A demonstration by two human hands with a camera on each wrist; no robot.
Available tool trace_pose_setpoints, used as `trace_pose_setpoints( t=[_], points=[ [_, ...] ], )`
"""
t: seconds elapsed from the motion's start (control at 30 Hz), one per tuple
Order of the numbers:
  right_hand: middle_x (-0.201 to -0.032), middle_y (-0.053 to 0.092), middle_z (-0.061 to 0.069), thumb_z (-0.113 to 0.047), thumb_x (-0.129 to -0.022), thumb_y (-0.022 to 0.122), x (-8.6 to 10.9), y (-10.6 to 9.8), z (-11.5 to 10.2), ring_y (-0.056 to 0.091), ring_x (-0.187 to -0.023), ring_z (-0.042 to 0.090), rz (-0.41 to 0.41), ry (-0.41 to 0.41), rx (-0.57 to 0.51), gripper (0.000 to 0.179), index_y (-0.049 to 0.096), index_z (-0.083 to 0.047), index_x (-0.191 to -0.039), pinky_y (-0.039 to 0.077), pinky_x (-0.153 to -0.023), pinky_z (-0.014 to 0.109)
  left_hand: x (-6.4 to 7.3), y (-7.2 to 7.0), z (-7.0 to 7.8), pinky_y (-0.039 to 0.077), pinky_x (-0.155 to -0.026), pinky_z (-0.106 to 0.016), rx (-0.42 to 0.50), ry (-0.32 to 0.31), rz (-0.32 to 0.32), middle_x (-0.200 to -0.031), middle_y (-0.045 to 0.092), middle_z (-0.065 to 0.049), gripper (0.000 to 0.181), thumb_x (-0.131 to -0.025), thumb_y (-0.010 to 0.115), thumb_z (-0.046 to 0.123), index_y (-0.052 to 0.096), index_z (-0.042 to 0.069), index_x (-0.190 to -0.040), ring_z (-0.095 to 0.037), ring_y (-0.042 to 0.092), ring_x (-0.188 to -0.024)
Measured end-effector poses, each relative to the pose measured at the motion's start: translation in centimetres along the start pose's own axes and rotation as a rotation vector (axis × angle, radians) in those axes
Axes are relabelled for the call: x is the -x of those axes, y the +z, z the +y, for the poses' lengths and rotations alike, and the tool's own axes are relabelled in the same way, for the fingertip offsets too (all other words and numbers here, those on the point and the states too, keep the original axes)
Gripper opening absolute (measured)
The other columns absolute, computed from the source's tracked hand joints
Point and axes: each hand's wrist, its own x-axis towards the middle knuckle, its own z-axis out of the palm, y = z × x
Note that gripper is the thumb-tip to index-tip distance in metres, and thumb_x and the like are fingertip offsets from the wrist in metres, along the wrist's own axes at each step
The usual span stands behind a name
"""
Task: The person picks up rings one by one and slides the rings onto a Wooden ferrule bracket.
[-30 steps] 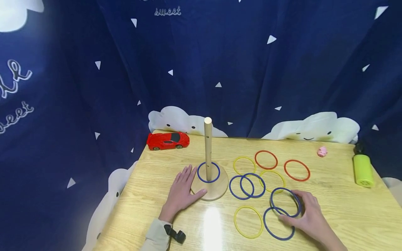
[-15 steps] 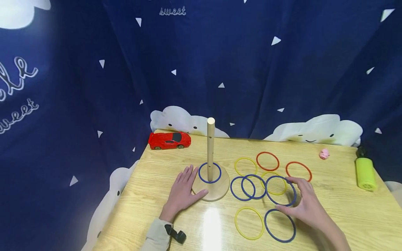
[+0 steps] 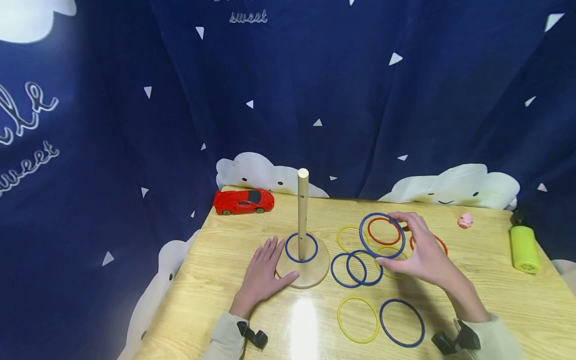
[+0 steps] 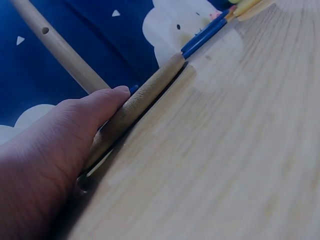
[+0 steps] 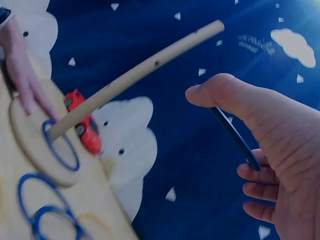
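Observation:
My left hand (image 3: 265, 277) lies flat beside a wooden ring-toss stand, its straight fingers and thumb at the round base (image 3: 315, 272). In the left wrist view the thumb (image 4: 107, 102) rests on the base's edge. The upright peg (image 3: 303, 210) rises from the base, with one blue ring (image 3: 286, 248) lying around its foot. My right hand (image 3: 425, 252) pinches another blue ring (image 3: 360, 231) between thumb and fingers. That ring is raised over the table, and in the head view it overlaps a red ring (image 3: 384, 244). The right wrist view shows it nearly edge-on (image 5: 232, 132).
Right of the stand lie two overlapping blue rings (image 3: 332, 270), plus several yellow and red ones. Nearer are a yellow ring (image 3: 338, 317) and a blue ring (image 3: 407, 345). A red toy car (image 3: 244, 202), pink pig figure (image 3: 465, 220) and green bottle (image 3: 524, 249) line the far side.
My right hand has lifted the blue ring from above the near blue ring, moving it away from me and leftward over the other rings. My left hand stays at the base.

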Motion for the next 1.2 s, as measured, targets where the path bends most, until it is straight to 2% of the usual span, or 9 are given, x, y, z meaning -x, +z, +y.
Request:
trace_pose_setpoints(
  t=[0.07, 0.13, 0.3, 0.43, 0.57, 0.77, 0.97, 1.07, 1.2],
  points=[
    [-0.13, 0.059, 0.008, -0.017, -0.05, 0.105, -1.5, -0.2, -0.6, 0.048, -0.112, 0.011, 0.012, -0.037, -0.014, 0.103, 0.055, -0.002, -0.14, 0.04, -0.084, 0.018, 0.0, 0.1, 0.0, 0.015, -0.13, -0.048, 0.003, 0.0, 0.001, -0.174, 0.021, -0.01, 0.104, -0.091, 0.043, 0.085, 0.02, 0.02, -0.169, -0.028, 0.015, -0.161],
    [-0.131, 0.059, 0.008, -0.016, -0.05, 0.105, -2.7, -0.4, -1.3, 0.049, -0.115, 0.01, 0.011, -0.076, -0.028, 0.104, 0.055, -0.001, -0.14, 0.039, -0.089, 0.016, 0.0, 0.2, 0.0, 0.015, -0.13, -0.048, 0.007, 0.001, 0.004, -0.174, 0.021, -0.01, 0.104, -0.091, 0.043, 0.085, 0.02, 0.02, -0.169, -0.029, 0.015, -0.161],
    [-0.131, 0.059, 0.004, -0.015, -0.052, 0.104, -5.5, -0.6, -3.4, 0.051, -0.119, 0.009, -0.029, -0.195, -0.09, 0.105, 0.055, -0.002, -0.143, 0.039, -0.099, 0.014, 0.2, 0.3, -0.2, 0.016, -0.13, -0.049, 0.004, 0.001, 0.006, -0.174, 0.021, -0.01, 0.105, -0.091, 0.043, 0.086, 0.021, 0.019, -0.169, -0.029, 0.016, -0.161],
    [-0.134, 0.058, 0.003, -0.017, -0.053, 0.102, -8.0, -0.6, -5.6, 0.052, -0.119, 0.015, -0.045, -0.292, -0.132, 0.103, 0.055, -0.004, -0.144, 0.04, -0.101, 0.018, 0.3, 0.4, -0.2, 0.015, -0.13, -0.048, -0.003, -0.006, -0.004, -0.174, 0.02, -0.009, 0.105, -0.091, 0.041, 0.087, 0.02, 0.02, -0.169, -0.029, 0.015, -0.161],
    [-0.135, 0.057, 0.008, -0.019, -0.054, 0.101, -10.3, -0.8, -7.9, 0.051, -0.121, 0.021, -0.031, -0.349, -0.144, 0.103, 0.054, -0.003, -0.144, 0.041, -0.099, 0.022, 0.2, 0.3, -0.1, 0.015, -0.13, -0.048, 0.009, -0.004, 0.0, -0.174, 0.02, -0.01, 0.105, -0.091, 0.043, 0.086, 0.02, 0.02, -0.169, -0.029, 0.015, -0.161],
    [-0.134, 0.056, 0.013, -0.026, -0.056, 0.101, -13.0, -0.2, -10.3, 0.049, -0.122, 0.024, -0.001, -0.362, -0.112, 0.103, 0.053, 0.0, -0.144, 0.042, -0.098, 0.025, 0.1, 0.2, -0.1, 0.014, -0.13, -0.047, 0.008, 0.0, -0.002, -0.174, 0.02, -0.01, 0.104, -0.091, 0.045, 0.085, 0.02, 0.02, -0.169, -0.029, 0.015, -0.161],
    [-0.134, 0.056, 0.009, -0.036, -0.062, 0.099, -15.2, 1.1, -11.6, 0.047, -0.123, 0.022, -0.052, -0.358, -0.073, 0.1, 0.052, -0.002, -0.144, 0.046, -0.101, 0.036, 0.0, 0.1, -0.2, 0.015, -0.13, -0.048, 0.005, 0.0, 0.009, -0.174, 0.021, -0.01, 0.104, -0.091, 0.045, 0.084, 0.021, 0.02, -0.169, -0.029, 0.015, -0.161],
    [-0.136, 0.055, 0.008, -0.04, -0.064, 0.098, -15.3, 2.1, -11.5, 0.047, -0.125, 0.022, -0.091, -0.354, -0.047, 0.099, 0.052, -0.003, -0.143, 0.046, -0.103, 0.042, 0.0, 0.1, -0.2, 0.015, -0.13, -0.048, 0.005, 0.0, 0.002, -0.174, 0.019, -0.009, 0.104, -0.091, 0.045, 0.084, 0.02, 0.02, -0.169, -0.029, 0.014, -0.161],
    [-0.137, 0.056, 0.009, -0.044, -0.065, 0.096, -14.2, 3.8, -10.5, 0.048, -0.127, 0.022, -0.146, -0.323, -0.033, 0.098, 0.052, -0.003, -0.143, 0.046, -0.105, 0.045, 0.0, 0.1, -0.1, 0.014, -0.13, -0.048, 0.001, -0.001, -0.01, -0.174, 0.019, -0.01, 0.104, -0.092, 0.045, 0.084, 0.019, 0.02, -0.169, -0.029, 0.013, -0.162]
  ],
)
